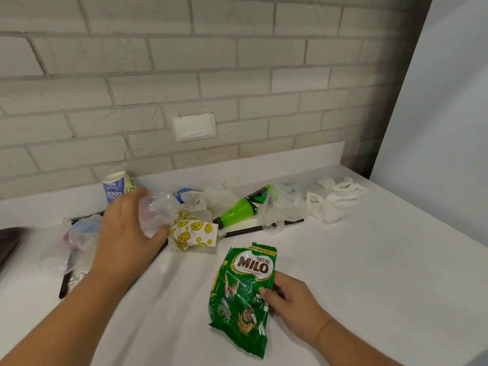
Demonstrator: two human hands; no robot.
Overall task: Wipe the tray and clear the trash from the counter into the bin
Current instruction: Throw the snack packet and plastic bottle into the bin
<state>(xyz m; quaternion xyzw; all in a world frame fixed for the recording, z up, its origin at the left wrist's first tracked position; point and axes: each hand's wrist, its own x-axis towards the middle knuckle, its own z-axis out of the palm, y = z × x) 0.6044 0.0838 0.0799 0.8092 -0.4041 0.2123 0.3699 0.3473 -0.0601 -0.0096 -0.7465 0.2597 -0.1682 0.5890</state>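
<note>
The right hand (pixel 287 297) pinches the side of a green Milo bag (pixel 241 299) with thumb and fingers. The bag lies flat on the white counter (pixel 356 260), close to the person and just in front of the tray. The left hand (pixel 126 228) is blurry, but its fingers and thumb look curled round a ball of clear plastic (pixel 155 213), held over the middle of the tray. The tray (pixel 245 230) is black and mostly covered with trash, so only thin bits of its edge show. Smiley paper (pixel 195 231) sits crumpled at the tray's front edge, just right of the left hand. A green bottle (pixel 241 207) lies on its side on the tray, its black cap pointing at the smiley paper. A plastic bag (pixel 282 207) covers the bottle's other end. A cup (pixel 116 187) stands behind the left hand near the brick wall (pixel 184 75), and its words are upside down. Foil (pixel 78 280) lies at the tray's left corner. White tissues (pixel 335 192) lie on the counter to the right, off the tray.
</note>
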